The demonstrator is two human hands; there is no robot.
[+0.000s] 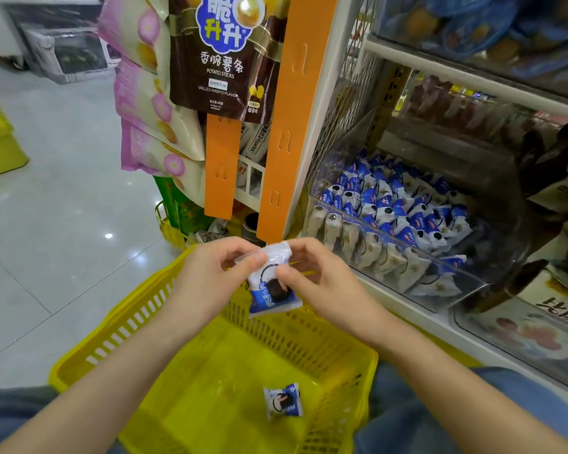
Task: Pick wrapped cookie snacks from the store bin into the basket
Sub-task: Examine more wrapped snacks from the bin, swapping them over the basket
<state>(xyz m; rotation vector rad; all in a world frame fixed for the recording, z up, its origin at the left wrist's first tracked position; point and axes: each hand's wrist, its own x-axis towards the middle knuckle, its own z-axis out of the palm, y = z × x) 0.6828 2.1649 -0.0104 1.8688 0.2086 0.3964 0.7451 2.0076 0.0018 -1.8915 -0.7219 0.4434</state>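
A blue-and-white wrapped cookie snack hangs above the yellow basket. My left hand pinches its upper left corner and my right hand pinches its upper right side. One more wrapped cookie snack lies on the basket floor. To the right, a clear store bin on the shelf holds several of the same blue-and-white snacks.
An orange hanging strip with potato stick bags and pink snack bags stands just beyond the basket. Other clear bins with packaged goods fill the shelf at right. Grey tiled floor lies left.
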